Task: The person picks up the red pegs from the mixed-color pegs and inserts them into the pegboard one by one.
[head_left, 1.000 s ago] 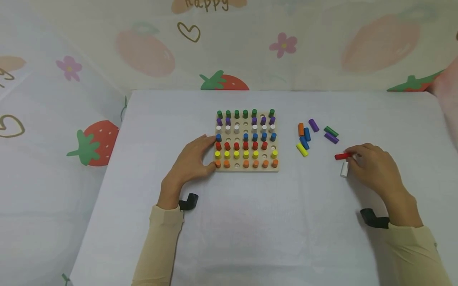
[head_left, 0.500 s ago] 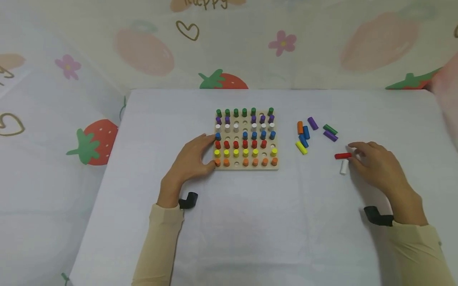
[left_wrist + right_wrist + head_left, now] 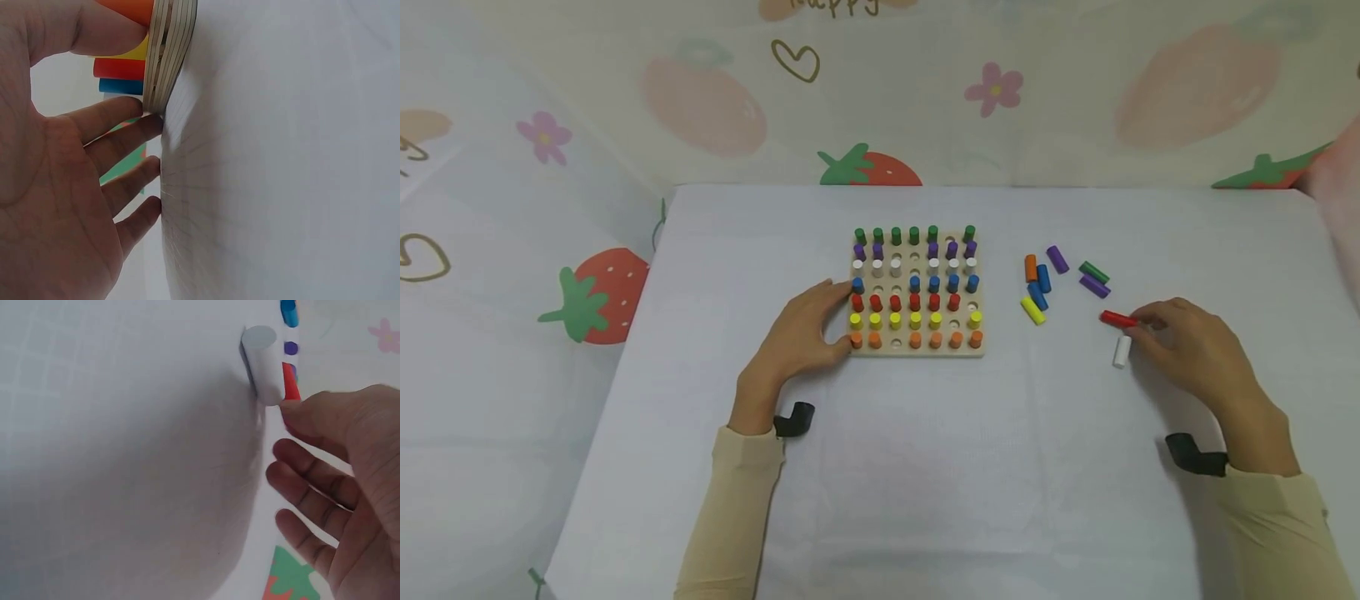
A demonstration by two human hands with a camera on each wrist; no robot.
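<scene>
A square wooden pegboard (image 3: 917, 353) lies on the table with rows of coloured pegs standing in it; a few holes are bare. My left hand (image 3: 801, 333) rests against the board's left edge, thumb by the orange row and index finger by the blue row. In the left wrist view its fingers are extended and spread. Over to the right, my right hand (image 3: 1195, 354) pinches one end of a red peg (image 3: 1117, 318) between thumb and index finger. A white peg (image 3: 1121, 352) lies just below the red one, close to the thumb. The right wrist view shows the remaining fingers loosely bent.
Between board and right hand lie loose pegs: orange (image 3: 1031, 268), yellow (image 3: 1032, 311), green (image 3: 1094, 272), two blue and two purple (image 3: 1057, 259). White cloth covers the table (image 3: 925, 467). A printed curtain (image 3: 1060, 125) hangs behind it.
The right hand's index finger lifted off the red peg, then came back to pinch it. The red peg has turned slightly. The left hand stays at the pegboard.
</scene>
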